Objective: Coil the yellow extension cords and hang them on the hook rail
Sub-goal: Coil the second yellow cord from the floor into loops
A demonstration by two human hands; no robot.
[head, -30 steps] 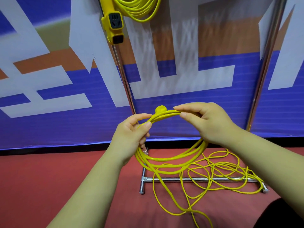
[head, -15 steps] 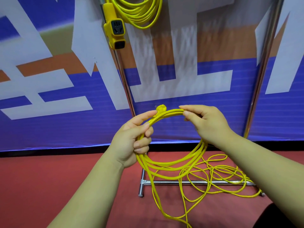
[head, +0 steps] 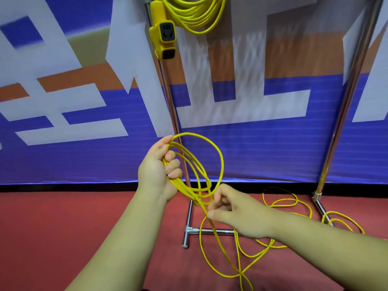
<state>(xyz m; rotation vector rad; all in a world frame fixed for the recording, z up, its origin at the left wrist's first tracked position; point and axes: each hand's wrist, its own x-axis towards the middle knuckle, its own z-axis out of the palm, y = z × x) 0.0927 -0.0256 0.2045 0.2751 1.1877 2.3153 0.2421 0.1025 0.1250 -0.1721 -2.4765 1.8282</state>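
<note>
Item: yellow cord [head: 183, 186], partly coiled, with several loops gathered in the left hand [head: 159, 169]. The left fingers [head: 173, 164] are curled round the bundled strands and clamped on them against the palm, and the thumb is laid along the top of the bundle. The loops are seen standing out from the fingertips, away from the palm, the widest one arching above the fingers and coming back down under them. The right hand [head: 237, 213] is held lower, just beneath the loops. One strand is pinched there between the thumb and the forefinger tip [head: 211, 215], and the other right fingers are curled in behind. Below that pinch, the loose tail [head: 224, 244] is let down to the red floor [head: 63, 227], where it is spread in slack, overlapping curves beyond the right wrist. Second item: hung cord [head: 195, 15], already coiled, is seen well above the left fingers at the upper edge of the view. Its yellow socket block [head: 164, 36] is hung beside the coil against the pole of a metal stand [head: 174, 114]. That pole is passed directly behind the left fingertips and is joined to a crossbar foot on the floor under the right fingers. A second pole [head: 344, 114] is placed well beyond the right forearm. Backdrop: blue, white and orange banner [head: 252, 148], stretched behind both poles.
</note>
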